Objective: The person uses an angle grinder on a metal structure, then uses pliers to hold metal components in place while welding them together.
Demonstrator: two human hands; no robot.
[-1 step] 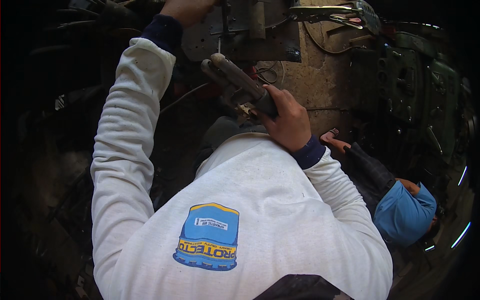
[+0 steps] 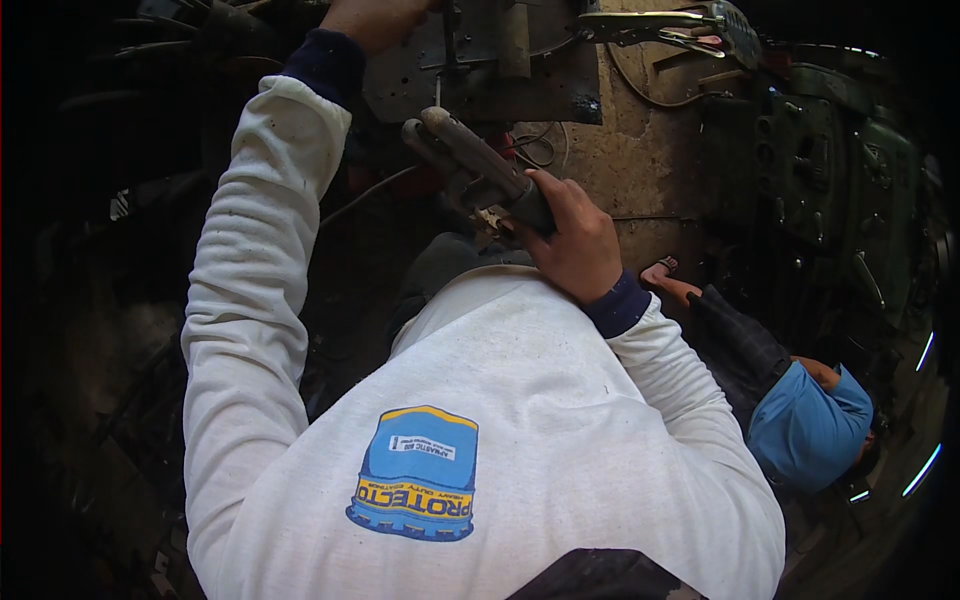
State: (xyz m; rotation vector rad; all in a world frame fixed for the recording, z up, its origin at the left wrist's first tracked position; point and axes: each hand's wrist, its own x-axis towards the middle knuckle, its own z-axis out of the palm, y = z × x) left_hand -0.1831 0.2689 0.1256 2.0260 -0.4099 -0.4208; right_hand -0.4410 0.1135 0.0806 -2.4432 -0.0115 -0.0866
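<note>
In my right hand [image 2: 580,235] is a dark welding electrode holder [image 2: 475,155], its handle wrapped by my fingers. The holder's two-pronged end points up and to the left. A thin pale rod [image 2: 438,92] stands out at its tip and reaches toward a dark metal plate [image 2: 570,95] with small holes. Across that plate run a slim dark bar [image 2: 450,35] and a thicker, brownish round piece [image 2: 515,40]. My left hand [image 2: 375,22] is at the plate's upper left, against the top edge of the picture. Its fingers are mostly cut off, so their grip is hidden.
A shiny long metal piece [image 2: 650,25] juts out right of the plate. Cables [image 2: 640,90] trail over the brown floor [image 2: 640,160]. Green machinery [image 2: 840,190] stands at the right. Another person in a blue shirt [image 2: 810,425] is at the lower right.
</note>
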